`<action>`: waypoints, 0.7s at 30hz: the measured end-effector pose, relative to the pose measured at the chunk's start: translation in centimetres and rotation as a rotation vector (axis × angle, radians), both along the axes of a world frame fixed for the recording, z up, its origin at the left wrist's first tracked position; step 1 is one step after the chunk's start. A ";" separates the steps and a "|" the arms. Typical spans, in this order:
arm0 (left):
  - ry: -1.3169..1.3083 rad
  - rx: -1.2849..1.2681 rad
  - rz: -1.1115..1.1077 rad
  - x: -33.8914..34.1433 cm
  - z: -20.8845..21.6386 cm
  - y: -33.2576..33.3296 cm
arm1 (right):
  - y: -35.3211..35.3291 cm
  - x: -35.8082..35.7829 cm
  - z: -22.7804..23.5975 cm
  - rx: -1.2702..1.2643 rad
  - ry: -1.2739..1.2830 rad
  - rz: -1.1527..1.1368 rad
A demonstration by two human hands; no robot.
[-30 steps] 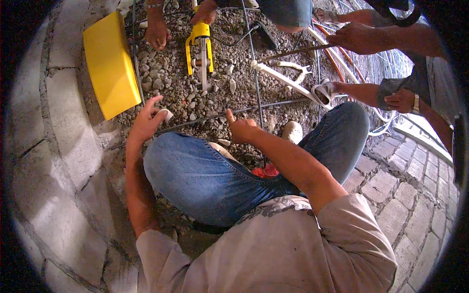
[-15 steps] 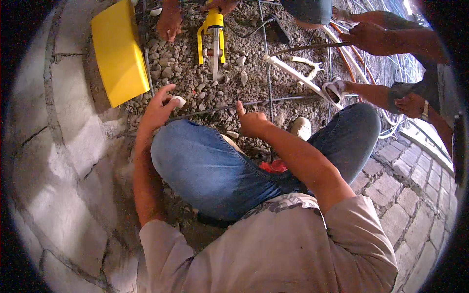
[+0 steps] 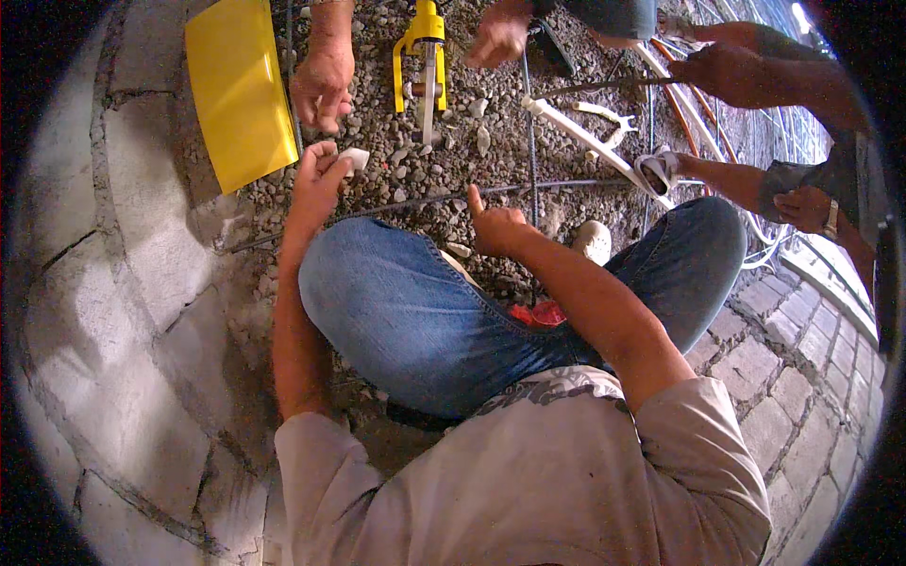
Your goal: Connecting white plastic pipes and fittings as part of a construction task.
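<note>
- One white piece (image 3: 356,159): pinched in your left hand (image 3: 316,182), near a co-worker's hand (image 3: 324,83).
- Your right hand (image 3: 497,229): index straight, others curled; contents unclear.
- Metal bar (image 3: 585,183): crosses gravel (image 3: 453,162) before your knee (image 3: 351,259), yellow tool (image 3: 427,26) beyond.

Gravel (image 3: 472,172) covered the ground before my knees. On it lay a yellow tool (image 3: 428,26), with a yellow panel (image 3: 241,94) to its left. To the right, a long white pipe (image 3: 587,140) lay near a forked white piece (image 3: 596,113). Two dark metal rods, one lengthwise (image 3: 532,141), one crosswise (image 3: 415,202), crossed over the stones.
</note>
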State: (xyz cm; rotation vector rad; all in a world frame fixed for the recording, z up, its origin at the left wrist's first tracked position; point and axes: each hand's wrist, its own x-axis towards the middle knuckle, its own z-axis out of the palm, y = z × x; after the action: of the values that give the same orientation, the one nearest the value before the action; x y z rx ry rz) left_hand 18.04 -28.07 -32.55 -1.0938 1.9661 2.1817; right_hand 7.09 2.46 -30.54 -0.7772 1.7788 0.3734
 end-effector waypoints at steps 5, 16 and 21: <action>0.011 0.143 0.242 -1.0 0.5 0.4 | 0.1 0.0 -0.2 -0.004 -0.001 -0.016; 0.188 0.337 0.324 -3.7 2.4 0.3 | 3.1 -0.8 -1.2 -0.332 -0.178 -0.833; 0.193 0.469 0.386 -4.4 1.9 -0.5 | 4.8 -1.9 2.2 -0.430 -0.524 -1.475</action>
State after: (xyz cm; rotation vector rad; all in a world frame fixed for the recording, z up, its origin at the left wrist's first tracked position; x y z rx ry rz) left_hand 13.66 -28.52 -30.62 -1.2951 1.2481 2.8347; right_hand 5.23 7.28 -28.37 0.2945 1.4756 -1.1042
